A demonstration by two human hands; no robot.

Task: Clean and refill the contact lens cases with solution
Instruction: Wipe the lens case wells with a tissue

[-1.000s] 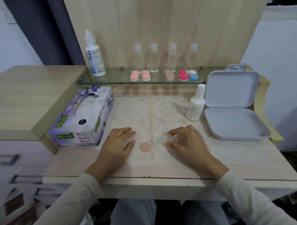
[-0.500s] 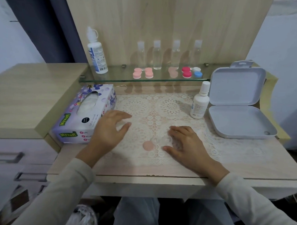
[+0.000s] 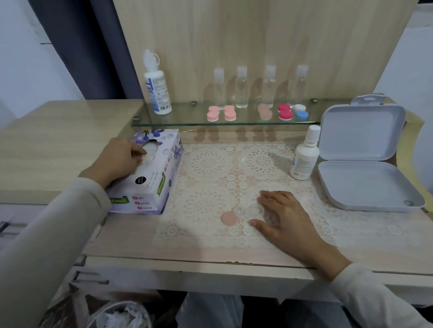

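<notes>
Two hands are at work in the lower half of the frame. The left hand (image 3: 116,159) lies on top of the tissue box (image 3: 155,186) at centre left, its fingers (image 3: 136,150) bent down into the oval slot and onto the white tissue (image 3: 150,152). Whether they have actually pinched it cannot be told.

The right hand (image 3: 287,221) rests flat on the lace mat (image 3: 210,178) right of centre, fingers straight and slightly spread, gripping nothing. A clear lens case (image 3: 248,211) lies on the mat just beside its thumb and forefinger. It is faint, and its right end is hard to make out against the hand. One pink cap (image 3: 229,218) lies flat on the mat, touching or nearly touching the case's left end.

Toward the right of the table (image 3: 206,252), a small white bottle (image 3: 305,160) stands upright just beside an open white hinged box (image 3: 366,185).

On the glass shelf (image 3: 187,121) across the upper middle stand a large solution bottle (image 3: 157,92) and four small clear bottles (image 3: 242,90). In front of the small bottles sit closed pink lens cases (image 3: 221,113), a red case (image 3: 284,111) and a white-and-blue case (image 3: 301,111).

At the bottom left is a bin (image 3: 122,318) holding crumpled tissue.
</notes>
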